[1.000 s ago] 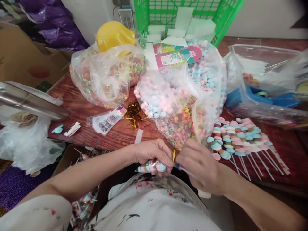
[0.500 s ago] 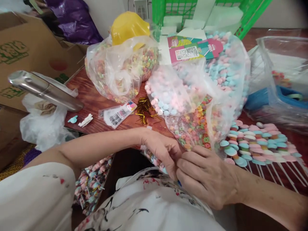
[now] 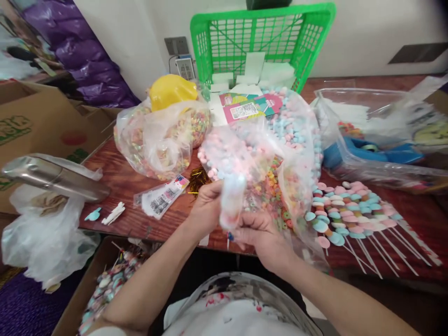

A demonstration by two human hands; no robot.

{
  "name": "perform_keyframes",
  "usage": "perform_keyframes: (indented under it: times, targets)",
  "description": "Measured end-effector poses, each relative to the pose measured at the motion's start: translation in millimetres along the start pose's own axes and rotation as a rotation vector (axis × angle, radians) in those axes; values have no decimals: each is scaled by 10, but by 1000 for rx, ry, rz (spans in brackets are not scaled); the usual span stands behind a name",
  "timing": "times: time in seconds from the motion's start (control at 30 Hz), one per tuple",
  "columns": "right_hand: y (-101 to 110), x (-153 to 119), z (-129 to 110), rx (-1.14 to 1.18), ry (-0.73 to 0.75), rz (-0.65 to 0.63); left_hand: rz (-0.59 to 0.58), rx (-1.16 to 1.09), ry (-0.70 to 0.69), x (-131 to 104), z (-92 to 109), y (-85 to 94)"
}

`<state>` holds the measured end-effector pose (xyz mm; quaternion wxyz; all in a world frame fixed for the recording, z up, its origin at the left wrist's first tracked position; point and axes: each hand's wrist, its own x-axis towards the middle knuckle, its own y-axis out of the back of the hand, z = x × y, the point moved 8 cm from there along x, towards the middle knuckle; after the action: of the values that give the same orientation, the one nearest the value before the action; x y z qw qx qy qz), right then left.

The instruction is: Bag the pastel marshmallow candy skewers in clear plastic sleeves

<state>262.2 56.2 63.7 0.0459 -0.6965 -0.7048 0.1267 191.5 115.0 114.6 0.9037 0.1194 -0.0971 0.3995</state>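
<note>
From the head view, I can see both hands meeting near the counter's (image 3: pixel 122 186) edge, just in front of the bag of pastel candy (image 3: pixel 227 144). They share one candy stick (image 3: pixel 231 200), roughly upright: the left hand (image 3: pixel 207 205) has its grip closed along the upper left side, while the right hand (image 3: pixel 264 238) pinches the lower end, beside a small blue bit (image 3: pixel 230 236). The stick is blurred, so I can't make out its wrapping.

To manage this well, I'd steady the bottom firmly but keep the upper grip light, since those pale discs look soft and would probably dent.

Left of the pastel bag lie a springy tuft of shiny gold ties (image 3: pixel 198 181) and a fan of flat, slick labels (image 3: pixel 163 198). Right of it, candy skewers (image 3: pixel 353 207) sit packed together, round blue, pink and white discs on thin, straight white sticks. Behind it stands a rigid green plastic basket (image 3: pixel 262 14) with latticed walls.
</note>
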Motion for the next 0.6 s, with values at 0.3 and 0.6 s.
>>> perform_keyframes:
  times: [0.3, 0.6]
  targets:
    - [-263, -2, -137, -454, 381, -7, 19, -211, 141, -659, -55, 194]
    - [-1071, -407, 541, -1069, 436, -629, -128, 629, 736, -2213, -163, 1465]
